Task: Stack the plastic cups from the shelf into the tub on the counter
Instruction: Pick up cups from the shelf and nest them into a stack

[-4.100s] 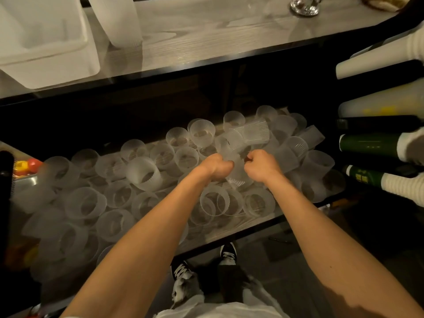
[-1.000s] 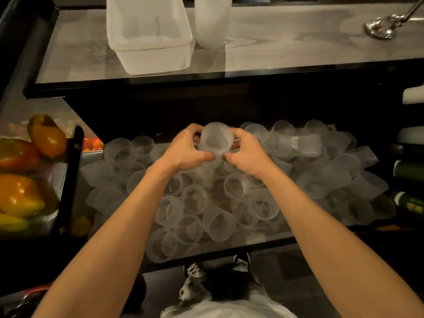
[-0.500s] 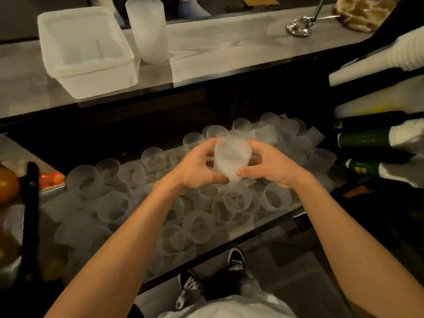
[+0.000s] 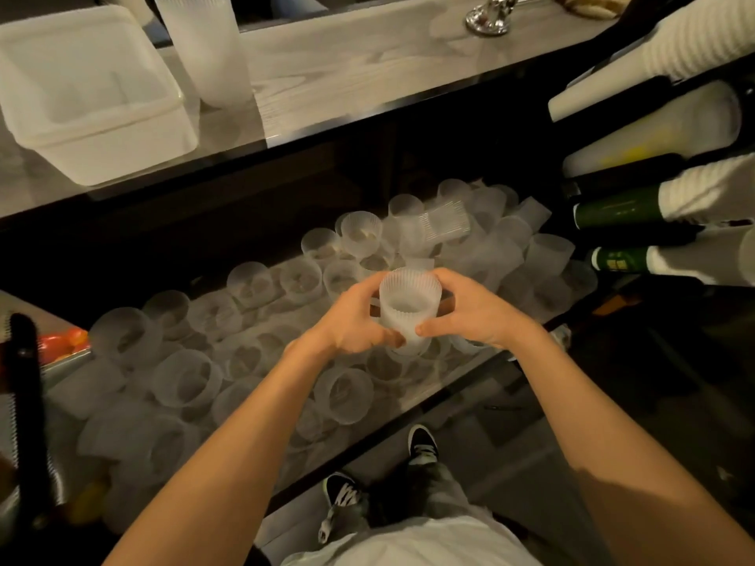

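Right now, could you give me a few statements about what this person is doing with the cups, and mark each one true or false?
1. The left hand and the right hand together hold the ribbed cup, mouth up. True.
2. Loose cups lie all over the shelf below the hands. True.
3. The tub sits on that shelf. False: it stands on the counter.
4. The tall cup stack stands inside the tub. False: it stands beside the tub, on the counter.
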Available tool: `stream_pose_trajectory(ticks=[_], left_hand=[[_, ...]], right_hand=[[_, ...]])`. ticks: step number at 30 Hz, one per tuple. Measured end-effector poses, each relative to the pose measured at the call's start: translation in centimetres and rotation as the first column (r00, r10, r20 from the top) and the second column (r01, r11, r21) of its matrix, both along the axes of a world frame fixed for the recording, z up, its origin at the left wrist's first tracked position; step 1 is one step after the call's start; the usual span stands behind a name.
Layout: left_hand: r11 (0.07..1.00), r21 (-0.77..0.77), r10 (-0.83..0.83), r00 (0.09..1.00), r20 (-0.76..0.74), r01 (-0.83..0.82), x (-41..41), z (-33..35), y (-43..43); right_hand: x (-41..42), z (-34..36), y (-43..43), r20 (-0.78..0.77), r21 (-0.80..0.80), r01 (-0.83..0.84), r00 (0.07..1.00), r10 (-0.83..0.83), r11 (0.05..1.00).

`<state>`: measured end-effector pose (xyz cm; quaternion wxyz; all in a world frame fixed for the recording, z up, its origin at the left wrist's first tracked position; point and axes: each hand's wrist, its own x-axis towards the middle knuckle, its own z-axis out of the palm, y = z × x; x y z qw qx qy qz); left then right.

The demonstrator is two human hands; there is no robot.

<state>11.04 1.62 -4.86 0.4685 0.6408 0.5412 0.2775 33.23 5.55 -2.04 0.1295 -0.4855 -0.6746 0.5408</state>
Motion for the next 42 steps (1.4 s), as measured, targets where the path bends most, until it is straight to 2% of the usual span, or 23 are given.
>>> stream_pose_trajectory(ticks=[6, 11, 16, 26, 30, 42], left_hand=[[0.997, -0.05, 0.058, 0.998, 0.001, -0.058, 0.2, -1.7, -0.3], [0.993, -0.083, 0.087, 0.996, -0.014, -0.088, -0.1, -2.1, -0.2], [0.992, -0.02, 0.127, 0.992, 0.015, -0.127, -2.0, 0.2, 1.5], [0.968, -0.04, 0.245, 0.966, -0.081, -0.249, -5.4, -0.9, 0.2], [0.96, -0.052, 0.263, 0.949, -0.172, -0.275, -5.7, -2.3, -0.4], [0.953, -0.033, 0.292, 0.942, -0.166, -0.301, -5.8, -2.8, 0.0]], right_hand=[[-0.5, -1.4, 0.0, 0.054, 0.006, -0.009, 0.998, 0.008, 1.0], [-0.9, -2.2, 0.1, -0.028, -0.076, 0.018, 0.999, -0.02, 0.997], [-2.6, 0.0, 2.2, -0.078, -0.007, 0.002, 0.997, -0.003, 1.0], [-7.4, -1.6, 2.1, 0.002, 0.063, -0.095, 0.995, 0.095, 0.993], [-7.9, -2.9, 1.6, 0.049, 0.046, -0.111, 0.993, 0.109, 0.993], [-8.5, -3.7, 2.2, 0.067, 0.083, -0.103, 0.993, 0.098, 0.991]])
